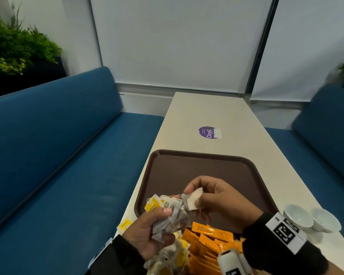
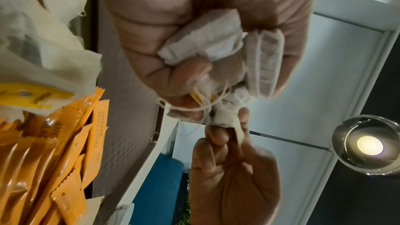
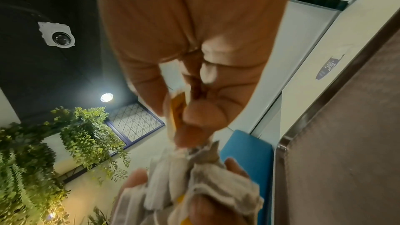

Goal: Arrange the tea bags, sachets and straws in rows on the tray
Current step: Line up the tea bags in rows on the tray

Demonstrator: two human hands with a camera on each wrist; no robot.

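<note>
Head view: left hand [image 1: 147,233] holds a bunch of tea bags [image 1: 172,215] above the near left corner of the tray [image 1: 187,165] — fingers and thumb curled round it, grip closed on the bunch. Strings and yellow tags stick out of its far side.

Right hand [image 1: 216,197] is just right of the bunch, over the near part of the tray. Its grip is closed on a single tea bag [image 1: 194,198], pinched between thumb and fingers; this bag touches the bunch at its left edge. Right wrist view shows a yellow tag pinched in the same fingers.

Left wrist view: strings [image 2: 207,103] run tangled between the bunch and the single bag.

Tray: brown, lying on the pale desk [image 1: 216,112]; the inner surface that shows is bare.

Near edge of desk, under the hands — a loose heap of more tea bags [image 1: 173,255] with yellow tags on the left, and a pile of orange sachets [image 1: 207,237] to its right, printed "AMERICANO BLACK COFFEE".

Two small white cups [image 1: 310,219] stand touching each other on the desk, right of the tray. A purple round sticker [image 1: 208,132] lies on the desk beyond the tray. Blue benches [image 1: 58,145] flank the desk.
</note>
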